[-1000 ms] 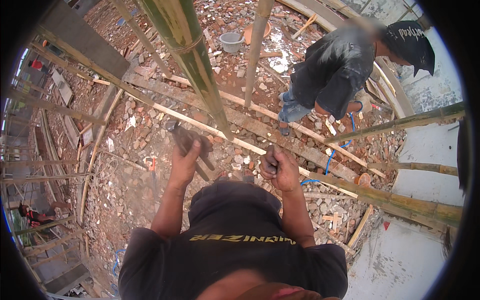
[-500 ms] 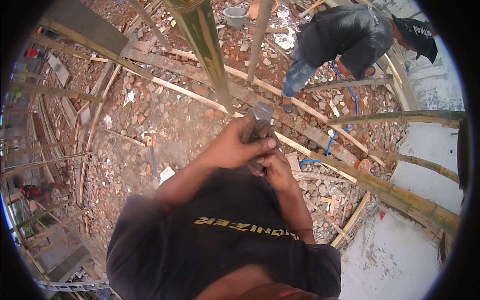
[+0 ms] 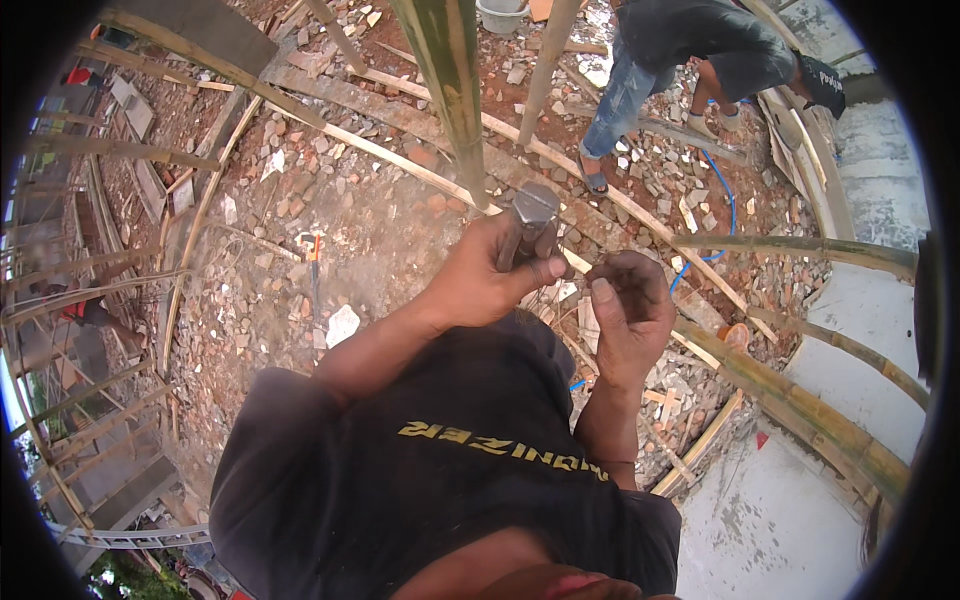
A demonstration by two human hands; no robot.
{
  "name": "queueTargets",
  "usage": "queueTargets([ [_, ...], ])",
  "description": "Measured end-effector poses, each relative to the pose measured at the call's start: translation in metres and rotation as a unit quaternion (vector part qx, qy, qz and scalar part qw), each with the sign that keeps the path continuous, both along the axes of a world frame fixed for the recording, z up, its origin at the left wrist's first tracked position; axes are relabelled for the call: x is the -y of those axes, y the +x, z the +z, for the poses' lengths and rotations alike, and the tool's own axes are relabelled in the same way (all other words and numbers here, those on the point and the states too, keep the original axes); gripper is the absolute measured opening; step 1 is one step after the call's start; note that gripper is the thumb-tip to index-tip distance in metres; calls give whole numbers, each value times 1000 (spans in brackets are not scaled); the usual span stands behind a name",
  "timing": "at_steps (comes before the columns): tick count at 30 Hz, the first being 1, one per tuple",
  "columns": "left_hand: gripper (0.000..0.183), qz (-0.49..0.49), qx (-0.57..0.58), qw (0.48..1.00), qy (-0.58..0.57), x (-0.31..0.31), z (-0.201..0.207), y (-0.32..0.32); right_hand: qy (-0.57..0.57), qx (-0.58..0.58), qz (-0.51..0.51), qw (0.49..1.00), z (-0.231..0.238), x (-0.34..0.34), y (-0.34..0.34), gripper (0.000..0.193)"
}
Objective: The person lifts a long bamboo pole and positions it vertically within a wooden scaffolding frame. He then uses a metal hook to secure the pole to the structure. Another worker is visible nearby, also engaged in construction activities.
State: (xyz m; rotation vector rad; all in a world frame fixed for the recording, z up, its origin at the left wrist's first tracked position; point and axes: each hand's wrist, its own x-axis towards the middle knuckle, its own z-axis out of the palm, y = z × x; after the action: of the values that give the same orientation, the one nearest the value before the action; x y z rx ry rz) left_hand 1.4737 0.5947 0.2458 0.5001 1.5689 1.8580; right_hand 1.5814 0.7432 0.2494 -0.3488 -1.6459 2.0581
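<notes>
My left hand point(image 3: 487, 268) is closed round a hammer point(image 3: 535, 205), its grey, blocky metal head standing up above the thumb in front of my chest. Part of the tool is hidden by the fingers. Just to the right, my right hand point(image 3: 635, 315) is raised apart from it, with fingers curled in toward the thumb. Whatever those fingers hold, if anything, is too small or hidden to make out.
A thick green bamboo pole point(image 3: 445, 90) rises just ahead, with more bamboo point(image 3: 790, 400) at the right. Wooden strips point(image 3: 380, 155) cross the rubble. An orange-handled tool point(image 3: 315, 255) lies at left. Another person point(image 3: 690, 45) bends at the far right near a blue hose point(image 3: 727, 185).
My right hand has come away from the hammer and moved right and up. The left hand keeps its hold. The other person has shifted, and the view has moved slightly.
</notes>
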Motion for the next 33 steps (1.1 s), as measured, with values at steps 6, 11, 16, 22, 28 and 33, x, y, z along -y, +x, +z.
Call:
queueTargets([
  [6,22,-33,-77,996,-12,-1,11,6,39,22,27,999,12,2,-16,28],
  [11,18,-24,-110,994,-12,-1,3,8,82,66,0,994,23,6,-13,25],
  [16,18,8,-158,987,17,-2,-2,6,173,86,40,980,16,-4,-6,20],
  [22,17,-46,-239,969,-28,3,-2,-3,123,144,81,979,25,-7,-4,16],
  [28,19,-91,-264,960,-24,3,-6,-6,107,159,140,972,17,-17,-1,15],
  [33,18,-99,-154,983,-24,0,0,-1,29,152,119,981,13,-12,0,14],
])
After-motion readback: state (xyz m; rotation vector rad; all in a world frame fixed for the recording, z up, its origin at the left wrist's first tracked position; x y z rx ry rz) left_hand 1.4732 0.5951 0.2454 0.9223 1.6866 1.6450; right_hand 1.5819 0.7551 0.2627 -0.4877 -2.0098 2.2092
